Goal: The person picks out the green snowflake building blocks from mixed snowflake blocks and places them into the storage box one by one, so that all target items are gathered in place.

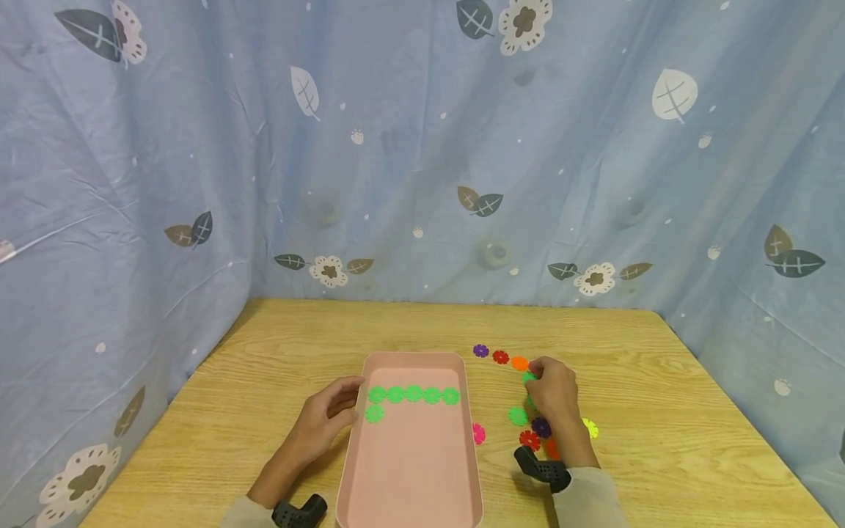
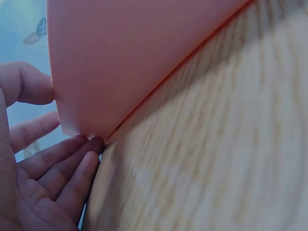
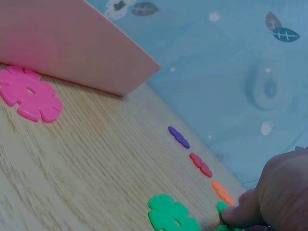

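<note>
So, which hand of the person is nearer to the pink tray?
Left. The left hand touches the left side of the tray; the right hand is away to the right, at a green piece.

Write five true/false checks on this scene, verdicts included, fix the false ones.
1. The pink tray holds six green discs. True.
2. The pink disc lies inside the tray. False: it lies on the table, beside the tray's right side.
3. The left hand touches the tray. True.
4. The right hand rests on the tray's rim. False: it is over the table to the right of the tray, its fingertips at a green disc there.
5. In the back row, a red disc lies between a purple disc and an orange disc. True.
</note>
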Motion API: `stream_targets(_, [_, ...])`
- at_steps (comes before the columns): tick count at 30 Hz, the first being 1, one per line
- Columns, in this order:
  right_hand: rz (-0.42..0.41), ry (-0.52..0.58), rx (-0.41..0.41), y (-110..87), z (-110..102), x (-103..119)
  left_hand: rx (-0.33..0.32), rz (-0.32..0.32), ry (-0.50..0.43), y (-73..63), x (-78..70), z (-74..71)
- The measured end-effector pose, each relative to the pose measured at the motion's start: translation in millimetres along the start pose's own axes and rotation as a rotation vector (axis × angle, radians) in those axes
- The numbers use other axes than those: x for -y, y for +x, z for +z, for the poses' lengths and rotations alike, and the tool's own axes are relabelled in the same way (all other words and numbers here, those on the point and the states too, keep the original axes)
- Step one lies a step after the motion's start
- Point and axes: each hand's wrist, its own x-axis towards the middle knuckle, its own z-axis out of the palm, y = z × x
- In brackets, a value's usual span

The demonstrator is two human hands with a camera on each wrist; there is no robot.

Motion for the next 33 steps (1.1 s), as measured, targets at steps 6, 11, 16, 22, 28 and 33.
stream_targets(6, [0.001, 0.006, 0.037, 2.1, -1.3, -0.6, 0.008, -0.002, 0.006, 0.1, -1.6, -0.5])
stream_targets(11, [-0.003, 0.02, 0.042, 2.1, -3.3, -1.5, 0.009, 0.011, 0.003, -0.6, -2.6, -1.8])
stream_targets(16, [-0.033, 0.026, 0.038, 0.6, -6.1, 2.9, 0.016, 0.024, -0.001, -0.7, -1.6, -1.4])
stream_targets(22, [-0.08, 0.056, 0.039, -1.6, -3.4, 15.5, 0.009, -0.003, 0.01, 0.4, -0.6, 0.2])
stream_targets(28, [-0.117, 0.098, 0.036, -4.7, 2.7, 32.7, 0.009, -0.012, 0.014, 1.5, -1.8, 0.9])
stream_targets(33, [-0.201, 0.142, 0.077, -6.5, 9.0, 51.0, 0.005, -0.019, 0.02, -0.8, -1.3, 0.0])
